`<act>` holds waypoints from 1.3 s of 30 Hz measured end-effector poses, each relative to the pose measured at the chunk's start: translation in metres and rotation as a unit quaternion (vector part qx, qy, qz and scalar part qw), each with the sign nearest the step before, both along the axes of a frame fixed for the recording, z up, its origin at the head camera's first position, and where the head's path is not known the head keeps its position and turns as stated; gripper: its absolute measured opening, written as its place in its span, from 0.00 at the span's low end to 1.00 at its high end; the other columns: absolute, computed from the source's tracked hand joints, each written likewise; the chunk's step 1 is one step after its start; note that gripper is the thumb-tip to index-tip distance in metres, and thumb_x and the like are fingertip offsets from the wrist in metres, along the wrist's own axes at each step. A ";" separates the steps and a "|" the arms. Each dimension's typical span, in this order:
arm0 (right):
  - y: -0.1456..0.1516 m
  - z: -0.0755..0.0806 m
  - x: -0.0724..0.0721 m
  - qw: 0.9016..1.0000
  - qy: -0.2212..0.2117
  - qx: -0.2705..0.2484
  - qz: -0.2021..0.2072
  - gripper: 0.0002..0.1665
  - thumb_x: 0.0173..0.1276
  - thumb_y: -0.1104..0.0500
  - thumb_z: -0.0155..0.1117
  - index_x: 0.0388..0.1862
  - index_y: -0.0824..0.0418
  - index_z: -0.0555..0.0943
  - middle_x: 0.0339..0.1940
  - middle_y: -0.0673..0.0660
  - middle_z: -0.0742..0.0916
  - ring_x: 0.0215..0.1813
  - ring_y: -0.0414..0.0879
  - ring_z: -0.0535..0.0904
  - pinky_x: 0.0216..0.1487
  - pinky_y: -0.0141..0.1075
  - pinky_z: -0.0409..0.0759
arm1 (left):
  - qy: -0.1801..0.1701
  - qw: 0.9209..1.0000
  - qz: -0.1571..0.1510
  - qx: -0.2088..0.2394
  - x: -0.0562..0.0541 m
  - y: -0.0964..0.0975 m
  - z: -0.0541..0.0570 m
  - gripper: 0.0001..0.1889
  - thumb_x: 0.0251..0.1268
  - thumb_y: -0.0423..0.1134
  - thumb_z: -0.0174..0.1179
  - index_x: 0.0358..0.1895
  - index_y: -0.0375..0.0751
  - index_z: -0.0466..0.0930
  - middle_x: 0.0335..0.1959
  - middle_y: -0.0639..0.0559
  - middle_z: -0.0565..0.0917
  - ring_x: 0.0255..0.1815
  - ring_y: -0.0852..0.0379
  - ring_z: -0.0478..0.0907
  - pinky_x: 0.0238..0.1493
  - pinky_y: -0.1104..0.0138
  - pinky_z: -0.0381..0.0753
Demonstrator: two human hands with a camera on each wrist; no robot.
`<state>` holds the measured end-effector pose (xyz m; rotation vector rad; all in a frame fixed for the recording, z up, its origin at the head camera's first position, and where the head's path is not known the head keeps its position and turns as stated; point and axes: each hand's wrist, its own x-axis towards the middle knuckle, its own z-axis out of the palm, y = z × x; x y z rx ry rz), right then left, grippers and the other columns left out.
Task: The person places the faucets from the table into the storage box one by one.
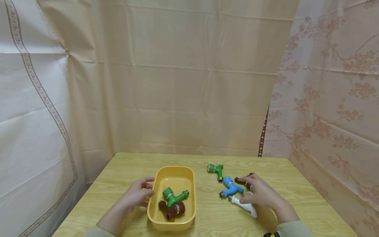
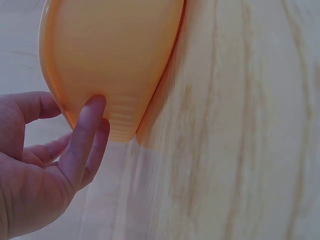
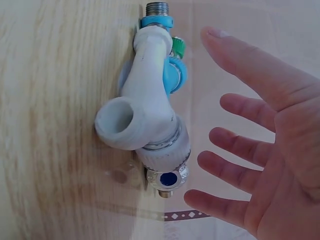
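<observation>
My left hand point(image 1: 137, 195) is at the left side of a yellow plastic tub point(image 1: 171, 226), its loosely bent fingers touching the outer wall in the left wrist view. Inside the tub lie a green tap point(image 1: 176, 199) and a brown tap point(image 1: 177, 209), one against the other. Over on the right, my right hand point(image 1: 262, 194) hovers with fingers spread above a white tap point(image 1: 248, 208). The right wrist view shows a gap between those fingers and the white tap point(image 3: 150, 75). Partly behind the right hand is another brown tap point(image 1: 241, 181).
A blue tap point(image 1: 232, 189) lies just beyond the white one, and a second green tap point(image 1: 218, 169) is farther back. The wooden table point(image 1: 133, 164) ends at a beige curtain point(image 1: 177, 98); a flowered curtain point(image 1: 331, 115) hangs on the right.
</observation>
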<state>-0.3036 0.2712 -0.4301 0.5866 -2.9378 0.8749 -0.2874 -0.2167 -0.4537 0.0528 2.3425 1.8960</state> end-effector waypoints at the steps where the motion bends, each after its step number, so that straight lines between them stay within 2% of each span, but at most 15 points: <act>1: 0.000 -0.001 0.000 1.000 -0.003 0.002 -0.001 0.51 0.49 0.43 0.84 0.70 0.58 0.76 0.64 0.63 0.76 0.60 0.62 0.76 0.54 0.60 0.80 | 0.000 1.000 -0.001 0.000 0.000 0.000 0.000 0.32 0.61 0.26 0.62 0.71 0.31 0.67 0.51 0.35 0.72 0.42 0.46 0.79 0.31 0.51 0.89; 7: 0.001 -0.004 0.001 1.000 -0.027 0.012 -0.010 0.53 0.49 0.42 0.84 0.72 0.59 0.75 0.68 0.66 0.74 0.65 0.66 0.73 0.58 0.64 0.77 | -0.002 1.000 -0.003 0.001 0.000 0.000 0.001 0.32 0.62 0.25 0.62 0.71 0.30 0.66 0.51 0.34 0.72 0.42 0.45 0.79 0.32 0.51 0.89; 20: 0.000 -0.008 0.000 0.998 -0.051 0.026 -0.011 0.53 0.47 0.44 0.86 0.70 0.61 0.75 0.68 0.69 0.74 0.65 0.67 0.72 0.60 0.67 0.74 | -0.001 1.000 -0.006 -0.001 0.000 0.000 0.003 0.32 0.62 0.26 0.62 0.72 0.30 0.66 0.52 0.33 0.72 0.43 0.45 0.79 0.32 0.51 0.89; 31: 0.003 -0.012 0.000 0.997 -0.069 0.012 0.016 0.49 0.50 0.46 0.84 0.68 0.61 0.77 0.67 0.71 0.73 0.64 0.69 0.72 0.59 0.68 0.74 | -0.002 1.000 -0.008 0.001 0.001 -0.002 0.002 0.32 0.61 0.26 0.62 0.71 0.30 0.66 0.52 0.33 0.72 0.44 0.45 0.79 0.32 0.51 0.89; 39: 0.006 -0.016 0.001 0.998 -0.052 0.029 0.025 0.48 0.48 0.45 0.85 0.66 0.62 0.78 0.66 0.72 0.74 0.65 0.70 0.72 0.61 0.69 0.72 | -0.002 1.000 -0.018 0.006 0.000 -0.002 0.001 0.33 0.62 0.27 0.61 0.72 0.30 0.65 0.53 0.33 0.72 0.43 0.44 0.80 0.33 0.50 0.90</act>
